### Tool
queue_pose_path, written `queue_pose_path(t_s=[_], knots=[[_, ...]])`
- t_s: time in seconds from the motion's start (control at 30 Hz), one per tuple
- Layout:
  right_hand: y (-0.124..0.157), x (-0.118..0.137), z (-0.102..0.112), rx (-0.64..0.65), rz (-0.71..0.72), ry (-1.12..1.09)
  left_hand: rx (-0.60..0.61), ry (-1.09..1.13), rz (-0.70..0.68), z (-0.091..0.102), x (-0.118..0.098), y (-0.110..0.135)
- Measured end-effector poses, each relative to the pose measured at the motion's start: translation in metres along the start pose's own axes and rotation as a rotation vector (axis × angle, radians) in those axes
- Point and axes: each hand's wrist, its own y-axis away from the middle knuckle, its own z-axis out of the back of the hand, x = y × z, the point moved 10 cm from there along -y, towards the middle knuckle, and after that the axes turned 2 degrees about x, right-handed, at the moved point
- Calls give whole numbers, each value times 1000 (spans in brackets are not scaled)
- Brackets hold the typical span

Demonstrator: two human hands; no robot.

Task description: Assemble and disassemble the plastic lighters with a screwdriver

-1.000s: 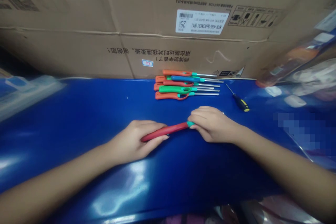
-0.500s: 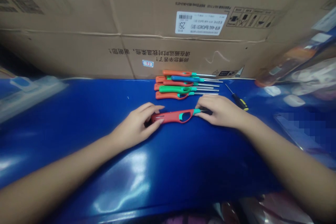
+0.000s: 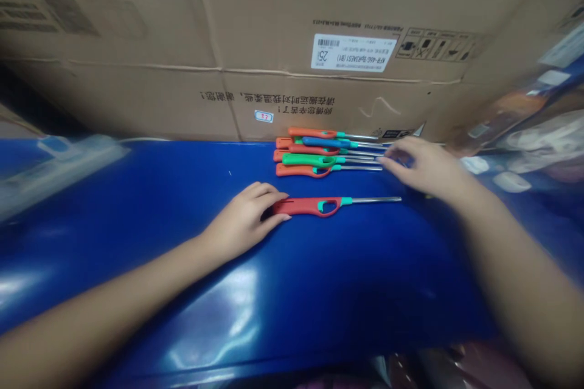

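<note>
A red long-nosed lighter (image 3: 303,206) lies on the blue tabletop, its metal nozzle pointing right. Its left end is gripped between the thumb and fingers of my left hand (image 3: 246,213). Behind it rests a stack of several such lighters, among them a green lighter (image 3: 303,160), a blue lighter (image 3: 322,141) and an orange lighter (image 3: 310,133). My right hand (image 3: 424,167) is at the nozzle tips of this stack, thumb and forefinger brought together. Whether a nozzle is between them is too blurred to make out. A screwdriver is mostly hidden beneath this hand.
A large cardboard box (image 3: 155,94) stands along the back edge of the table. To the right are a bottle (image 3: 502,112) with orange on it and white items (image 3: 511,181). A clear plastic package (image 3: 68,167) lies at the left.
My right hand has let go of the red lighter's nozzle and moved back and right to the stack's tips. My left hand keeps its grip. The view has shifted slightly.
</note>
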Motion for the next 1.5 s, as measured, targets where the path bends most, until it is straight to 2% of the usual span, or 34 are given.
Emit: queue_pose_path(t_s=[0.1,0.17,0.23,0.27,0.37,0.43,0.53,0.6,0.63,0.7,0.77,0.83,0.93,1.03,1.1,1.17,1.27,1.4,1.5], knots=[[6,-60,0,107,-340,205,-6,1,-9,-1,0,1],[16,-86,-19,328,-500,217,-13,14,-9,-1,0,1],[25,-92,-37,512,-567,180,-24,28,-7,-1,1,1],[28,-91,-42,560,-572,160,-29,36,-4,0,1,1],[26,-84,-44,570,-560,128,-39,50,7,2,0,1],[24,-79,-40,527,-575,114,-41,63,13,4,-1,1],[13,-57,-25,285,-565,46,-57,118,4,7,-4,2],[5,-24,-10,-36,-459,-212,-60,140,-8,7,-4,2],[4,-5,-14,-83,-399,-388,-56,142,-12,6,-4,3],[3,33,-29,-101,-316,-734,-45,143,-23,4,-4,3],[3,72,-40,-76,-214,-984,-39,147,-43,2,-4,3],[1,104,-49,17,-153,-1172,-30,144,-68,1,-6,3],[-8,127,-48,45,-155,-1407,-17,134,-98,-2,-7,3],[-29,138,-44,19,-168,-1571,-17,131,-112,-3,-8,4],[-45,147,-51,20,-216,-1689,-23,132,-116,-4,-7,4],[-58,157,-59,-3,-238,-1724,-27,136,-118,-4,-7,4],[-68,172,-67,-101,-177,-1700,-19,137,-123,-6,-7,4],[-62,188,-78,-129,-65,-1653,-8,148,-131,-6,-10,5],[-55,188,-78,-161,-17,-1549,13,180,-132,-6,-13,4]])
